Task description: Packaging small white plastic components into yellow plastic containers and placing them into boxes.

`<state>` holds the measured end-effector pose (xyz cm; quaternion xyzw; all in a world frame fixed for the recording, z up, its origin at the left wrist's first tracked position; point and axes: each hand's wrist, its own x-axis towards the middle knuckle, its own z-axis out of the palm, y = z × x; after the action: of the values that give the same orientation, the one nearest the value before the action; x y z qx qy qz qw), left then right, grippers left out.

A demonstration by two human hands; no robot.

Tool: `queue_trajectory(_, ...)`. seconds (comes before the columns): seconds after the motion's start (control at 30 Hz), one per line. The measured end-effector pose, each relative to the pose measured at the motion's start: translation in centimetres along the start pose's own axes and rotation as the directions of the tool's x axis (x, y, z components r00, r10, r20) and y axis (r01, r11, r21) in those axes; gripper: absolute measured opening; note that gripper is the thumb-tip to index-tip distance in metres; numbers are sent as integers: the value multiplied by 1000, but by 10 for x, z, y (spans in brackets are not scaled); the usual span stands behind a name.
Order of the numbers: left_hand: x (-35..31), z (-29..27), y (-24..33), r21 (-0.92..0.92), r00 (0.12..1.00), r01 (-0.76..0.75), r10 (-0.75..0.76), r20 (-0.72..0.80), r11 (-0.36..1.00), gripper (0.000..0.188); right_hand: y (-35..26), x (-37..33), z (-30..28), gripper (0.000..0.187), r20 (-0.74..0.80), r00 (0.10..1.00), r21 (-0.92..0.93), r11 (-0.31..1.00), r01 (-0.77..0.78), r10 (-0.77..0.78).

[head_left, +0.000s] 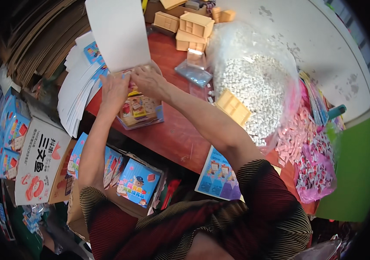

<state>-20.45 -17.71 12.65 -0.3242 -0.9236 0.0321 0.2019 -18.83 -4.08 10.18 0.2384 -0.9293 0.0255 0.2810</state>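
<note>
A small carton (161, 113) sits on the red table's left part, its tall white lid (117, 34) standing up at the far side. Yellow and red printed packets (138, 106) and pale tan pieces show inside it. My left hand (115, 89) reaches over the carton's left side with its fingers bent at the base of the lid. Close beside it, my right hand (148, 81) has its fingers curled down into the far part of the carton. The fingertips are partly hidden, so what they grip cannot be made out.
Flat white-and-blue cartons (78, 93) fan out at left. A box of blue printed packs (138, 182) stands below the table edge. To the right lie a clear bag of small white pieces (254, 86), tan plastic trays (195, 26), and pink packets (299, 130).
</note>
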Motion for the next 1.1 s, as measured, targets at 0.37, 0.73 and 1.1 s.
queue_trajectory(0.37, -6, -32, 4, -57, 997, 50, -47, 64, 997, 41, 77, -117, -125, 17, -94, 827, 488, 750, -446, 554)
queue_trajectory(0.73, -68, -21, 163, -913, 988, -120, -41, -148, 389, 9, 43, -265, -92, 6, 149, 814, -202, 823, -531, 562)
queue_trajectory(1.1, -55, 25, 264, -751, 821, 549, 69, 567, -367, 24, 43, -259, -117, 12, 36, 873, -94, 872, -481, 486)
